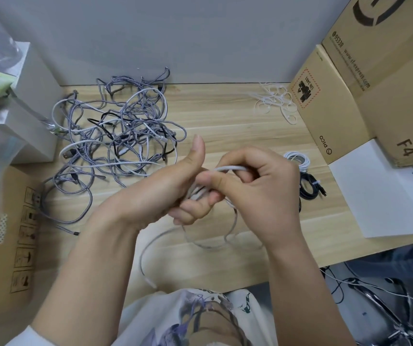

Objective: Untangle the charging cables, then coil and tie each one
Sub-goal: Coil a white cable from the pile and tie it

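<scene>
Both hands — left hand (175,181), right hand (255,181) — grip a white cable (230,168) above the wooden table (225,116).

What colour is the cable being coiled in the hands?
White cable, seen in the head view.

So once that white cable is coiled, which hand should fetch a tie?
Probably the right hand: the white ties lie on its side of the table, far right. The left hand grips the coiled white cable.
</scene>
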`<state>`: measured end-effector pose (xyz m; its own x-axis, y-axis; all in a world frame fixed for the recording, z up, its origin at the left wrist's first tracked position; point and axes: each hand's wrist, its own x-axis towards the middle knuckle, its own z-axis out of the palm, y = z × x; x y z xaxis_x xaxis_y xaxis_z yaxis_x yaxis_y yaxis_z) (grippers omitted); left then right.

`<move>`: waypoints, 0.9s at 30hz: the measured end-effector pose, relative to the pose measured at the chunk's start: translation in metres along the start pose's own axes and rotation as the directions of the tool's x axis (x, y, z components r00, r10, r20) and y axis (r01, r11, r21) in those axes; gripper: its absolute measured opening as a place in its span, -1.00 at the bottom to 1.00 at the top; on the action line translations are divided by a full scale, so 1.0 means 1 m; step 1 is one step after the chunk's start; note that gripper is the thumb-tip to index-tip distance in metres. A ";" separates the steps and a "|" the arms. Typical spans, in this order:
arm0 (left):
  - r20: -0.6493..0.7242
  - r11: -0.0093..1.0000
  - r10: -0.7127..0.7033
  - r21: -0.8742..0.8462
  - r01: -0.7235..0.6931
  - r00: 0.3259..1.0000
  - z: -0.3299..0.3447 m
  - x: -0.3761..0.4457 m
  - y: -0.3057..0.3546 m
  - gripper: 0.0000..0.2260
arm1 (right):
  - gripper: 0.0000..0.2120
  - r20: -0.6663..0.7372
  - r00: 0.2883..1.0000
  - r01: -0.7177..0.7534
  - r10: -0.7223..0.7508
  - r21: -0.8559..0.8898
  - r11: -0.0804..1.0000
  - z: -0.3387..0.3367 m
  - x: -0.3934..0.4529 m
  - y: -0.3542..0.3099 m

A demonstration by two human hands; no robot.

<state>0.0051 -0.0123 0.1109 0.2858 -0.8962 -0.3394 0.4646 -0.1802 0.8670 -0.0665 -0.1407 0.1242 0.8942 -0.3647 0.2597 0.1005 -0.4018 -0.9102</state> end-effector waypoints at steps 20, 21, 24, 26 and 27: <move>-0.332 0.670 0.432 -0.505 -0.545 0.839 -0.011 0.020 0.017 -0.70 | -0.77 0.438 0.864 -0.235 0.249 -0.087 0.968 0.005 -0.005 0.011; -0.353 0.693 0.429 -0.462 -0.554 0.831 -0.009 0.021 0.016 -0.68 | -0.77 0.434 0.866 -0.229 0.249 -0.098 0.968 0.005 -0.006 0.012; -0.419 0.773 0.423 -0.297 -0.561 0.804 -0.003 0.027 0.012 -0.69 | -0.80 0.421 0.870 -0.237 0.258 -0.101 0.966 0.003 -0.008 0.013; -0.446 0.837 0.453 -0.084 -0.540 0.772 0.001 0.030 0.009 -0.76 | -0.81 0.412 0.865 -0.262 0.286 -0.115 0.958 0.004 -0.008 0.014; -0.445 0.855 0.488 0.071 -0.514 0.751 0.001 0.032 0.007 -0.80 | -0.80 0.411 0.860 -0.278 0.302 -0.121 0.953 0.004 -0.008 0.013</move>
<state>0.0163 -0.0424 0.1069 0.8143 -0.5804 0.0062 0.1906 0.2776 0.9416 -0.0706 -0.1391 0.1092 0.9787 -0.0903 -0.1844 -0.2050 -0.3830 -0.9007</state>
